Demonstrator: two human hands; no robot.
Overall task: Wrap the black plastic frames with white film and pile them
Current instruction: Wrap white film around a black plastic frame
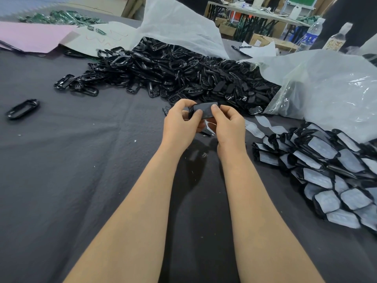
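While both pinch one black frame (205, 111) above the middle of the table (81, 160), the left grip (180, 123) and right grip (228, 125) curl around its ends; wrapped frames (326, 170) pile at the right edge, loose frames (173, 68) near the far edge.

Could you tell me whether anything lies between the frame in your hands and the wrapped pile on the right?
Nothing tall does. The left hand and right hand hold the frame; only flat film strips lie on the cloth between it and the wrapped pile.
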